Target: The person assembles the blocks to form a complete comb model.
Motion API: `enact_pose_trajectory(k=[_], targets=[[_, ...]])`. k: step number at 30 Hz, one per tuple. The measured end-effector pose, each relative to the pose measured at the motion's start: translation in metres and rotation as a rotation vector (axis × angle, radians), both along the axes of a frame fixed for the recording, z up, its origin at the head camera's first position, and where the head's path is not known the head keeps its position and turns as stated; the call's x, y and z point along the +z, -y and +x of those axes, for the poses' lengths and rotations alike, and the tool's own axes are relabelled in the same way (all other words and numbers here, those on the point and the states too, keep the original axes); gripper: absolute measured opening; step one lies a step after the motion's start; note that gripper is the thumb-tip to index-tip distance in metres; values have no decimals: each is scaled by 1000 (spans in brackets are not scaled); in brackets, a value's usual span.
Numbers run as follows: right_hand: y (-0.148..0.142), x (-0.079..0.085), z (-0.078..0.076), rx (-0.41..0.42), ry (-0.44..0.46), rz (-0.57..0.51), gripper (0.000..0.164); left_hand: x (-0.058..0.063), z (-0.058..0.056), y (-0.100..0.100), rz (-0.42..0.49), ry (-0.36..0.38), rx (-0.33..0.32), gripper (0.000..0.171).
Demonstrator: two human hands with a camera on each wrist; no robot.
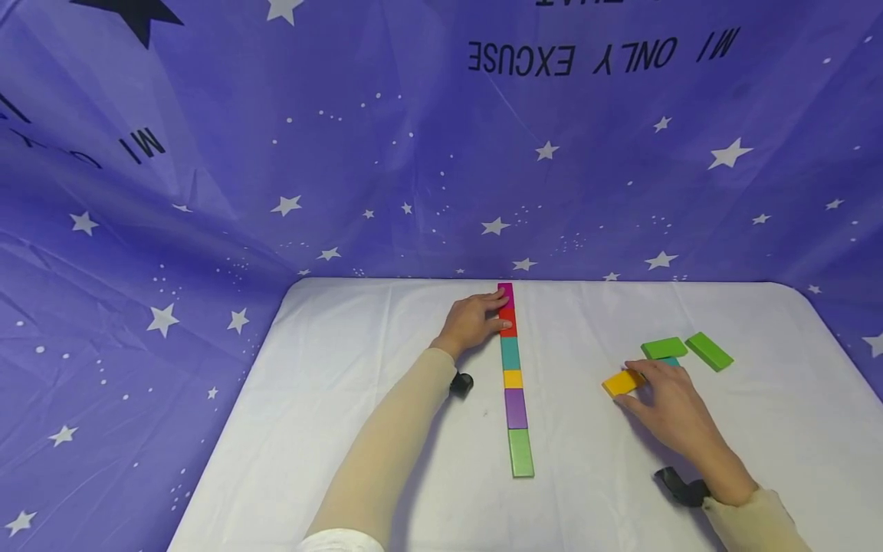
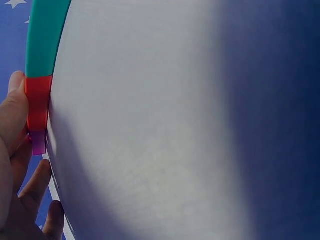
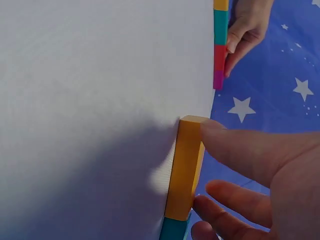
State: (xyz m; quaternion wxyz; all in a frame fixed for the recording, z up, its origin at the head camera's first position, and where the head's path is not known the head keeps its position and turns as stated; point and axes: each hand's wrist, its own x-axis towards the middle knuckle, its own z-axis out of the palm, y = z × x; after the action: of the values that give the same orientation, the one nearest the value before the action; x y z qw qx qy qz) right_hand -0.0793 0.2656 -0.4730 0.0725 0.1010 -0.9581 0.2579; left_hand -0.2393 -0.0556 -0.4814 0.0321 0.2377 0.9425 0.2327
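Coloured flat blocks lie end to end in one line on the white table. At the far end of it, my left hand (image 1: 472, 322) touches the magenta block (image 1: 506, 290) with its fingertips, and its thumb lies on the red block (image 1: 507, 330). Nearer come a teal block (image 1: 510, 353), a short yellow block (image 1: 513, 379), a purple block (image 1: 516, 408) and a light green block (image 1: 521, 452). On the right, my right hand (image 1: 672, 406) pinches an orange-yellow block (image 3: 185, 167) between thumb and fingers. Another teal block (image 1: 669, 361) is partly hidden behind that hand.
Two green blocks, one flat (image 1: 664, 348) and one slanted (image 1: 710, 351), lie beyond my right hand. Black wrist-camera parts (image 1: 679, 487) hang by both wrists. A purple star-printed cloth (image 1: 414, 138) rises behind the table's far edge and at its sides.
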Motion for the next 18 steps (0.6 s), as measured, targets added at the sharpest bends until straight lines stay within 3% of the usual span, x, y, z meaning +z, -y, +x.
enact_pose_trajectory(k=[6,18], targets=[[3,-4,-3,-14,-35,20,52,0,0,0,0,2,4,54],[15,-1,-2,-145,33,54,67,1,0,0,5,1,-3,55]])
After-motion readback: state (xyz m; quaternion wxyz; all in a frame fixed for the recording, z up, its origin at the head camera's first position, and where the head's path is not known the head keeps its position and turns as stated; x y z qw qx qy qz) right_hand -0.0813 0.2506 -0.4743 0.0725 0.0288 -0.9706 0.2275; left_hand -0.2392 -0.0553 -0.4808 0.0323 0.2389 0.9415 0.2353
